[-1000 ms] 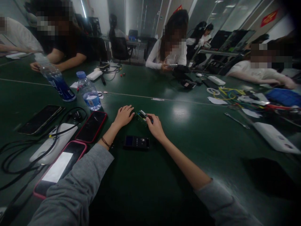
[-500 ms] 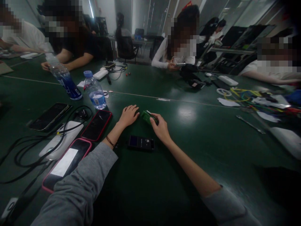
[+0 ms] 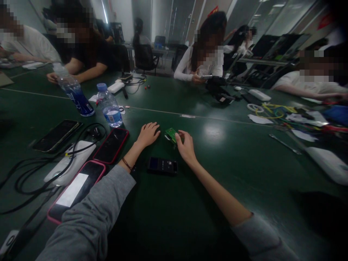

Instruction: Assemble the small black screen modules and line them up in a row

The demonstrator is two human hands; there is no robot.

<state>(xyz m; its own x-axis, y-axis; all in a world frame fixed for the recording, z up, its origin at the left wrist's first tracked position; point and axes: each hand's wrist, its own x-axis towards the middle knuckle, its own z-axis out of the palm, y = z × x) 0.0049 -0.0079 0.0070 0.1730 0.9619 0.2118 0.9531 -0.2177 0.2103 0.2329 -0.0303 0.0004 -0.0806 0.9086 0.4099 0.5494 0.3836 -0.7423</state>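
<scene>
A small green circuit board (image 3: 171, 134) with a white part along its lower left edge is tilted at the fingertips of my right hand (image 3: 186, 146). Thumb and fingers grip its right end, and that end is partly hidden behind the thumb. To the left, my left hand (image 3: 148, 134) lies palm down on the green table (image 3: 223, 174), fingers stretched out, holding nothing. Closer to me, between my forearms, lies a black rectangular device (image 3: 162, 166) with a small screen.
Left of my left arm lie a red-edged phone (image 3: 111, 145), a pink-cased phone (image 3: 77, 190), a white power strip (image 3: 69, 163) and black cables. Beyond stand a clear water bottle (image 3: 110, 107) and a blue bottle (image 3: 74, 92). Tangled wires (image 3: 282, 110) lie right; several people sit around.
My right hand has turned the circuit board, so its green face now shows more and its white part has moved from the top to the lower left. My left hand has stayed put.
</scene>
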